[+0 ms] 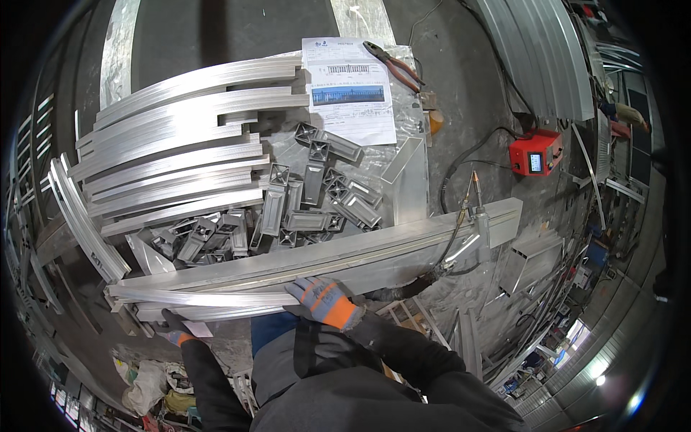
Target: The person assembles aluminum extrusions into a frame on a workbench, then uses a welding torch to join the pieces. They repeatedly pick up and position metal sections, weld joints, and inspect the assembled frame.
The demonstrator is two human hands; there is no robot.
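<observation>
A long, slim aluminium profile (209,297) lies crosswise in front of me, along the near side of a long aluminium beam. Near its right end, my right hand (325,302), in a grey and orange work glove, is closed over it. My left hand (177,330), gloved the same way, grips the near edge further left. Its dark thumb reaches up onto the metal, and its other fingers are mostly hidden underneath. Behind these, the wide beam (403,237) carries a rail and a clamp-like fixture (481,229) with a copper-tipped torch (475,189) at its right part.
Long aluminium profiles (165,122) lie stacked at the back left. Short metal brackets (273,209) are heaped beside them. A printed drawing sheet (349,108) and pliers (394,67) lie at the back. A red box with a screen (535,154) and cables stands right. Bags (147,385) lie at the lower left.
</observation>
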